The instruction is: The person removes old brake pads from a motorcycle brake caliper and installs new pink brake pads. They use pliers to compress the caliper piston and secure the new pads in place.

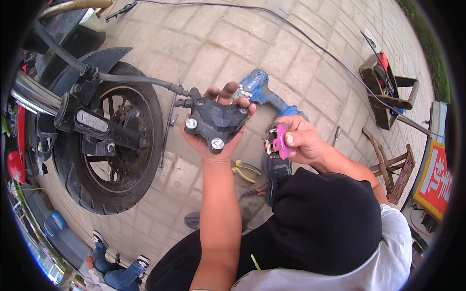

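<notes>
A black brake caliper (218,118) rests in my left hand (232,145), palm beneath and fingers curled up around its far side. Two silver bolt heads or pins show on its near edge, and a hose (141,79) runs from it toward the motorcycle at the left. Between the thumb and fingers of my right hand (307,141) is a brake pad (280,141) with a bright pink plate and metal clips. Whether it is one pad or a pair I cannot tell. A gap separates the pad from the caliper.
The motorcycle's front wheel (73,179) with its brake disc (127,145) stands at the left. On the paving lie a blue cordless power tool (264,94) and yellow-handled pliers (246,170). A wooden tool carrier (371,72) and wooden stool (388,167) are right. Another person (119,276) sits lower left.
</notes>
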Tool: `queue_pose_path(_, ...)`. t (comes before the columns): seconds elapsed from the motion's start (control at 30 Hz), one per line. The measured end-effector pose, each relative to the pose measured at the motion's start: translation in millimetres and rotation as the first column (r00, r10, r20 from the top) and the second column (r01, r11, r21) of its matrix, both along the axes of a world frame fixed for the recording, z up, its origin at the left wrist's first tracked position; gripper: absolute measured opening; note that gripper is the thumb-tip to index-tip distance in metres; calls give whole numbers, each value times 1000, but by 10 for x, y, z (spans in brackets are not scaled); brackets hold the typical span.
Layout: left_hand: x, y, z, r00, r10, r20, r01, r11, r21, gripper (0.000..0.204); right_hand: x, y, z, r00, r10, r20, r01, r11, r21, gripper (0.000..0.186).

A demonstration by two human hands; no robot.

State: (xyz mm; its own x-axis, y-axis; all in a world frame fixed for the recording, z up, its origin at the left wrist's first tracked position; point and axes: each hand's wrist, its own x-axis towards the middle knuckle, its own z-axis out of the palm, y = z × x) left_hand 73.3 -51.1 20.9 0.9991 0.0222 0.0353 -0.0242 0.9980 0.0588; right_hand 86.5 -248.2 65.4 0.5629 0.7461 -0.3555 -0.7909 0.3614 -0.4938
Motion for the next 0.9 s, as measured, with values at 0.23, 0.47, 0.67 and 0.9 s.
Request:
queue_pose_path(0.23, -187, 15, 238, 755, 419, -504, -132, 851, 509, 52, 58, 344, 401, 649, 62, 758, 317, 884, -344, 27)
queue_pose_path(0.47, -329, 11, 354, 747, 433, -504, -130, 839, 529, 52, 66, 590, 249, -40, 324, 945, 593, 769, -239, 27)
queue_pose_path(0.67, -354, -32, 364, 715, 477, -511, -139, 814, 564, 55, -15, 672, 144, -29, 374, 927, 607, 743, -281, 25)
queue_pose_path(0.9, -408, 23, 248, 745, 492, -452, -88, 743, 664, 56, -84, 726, 106, 223, 379, 898, 561, 703, -436, 21)
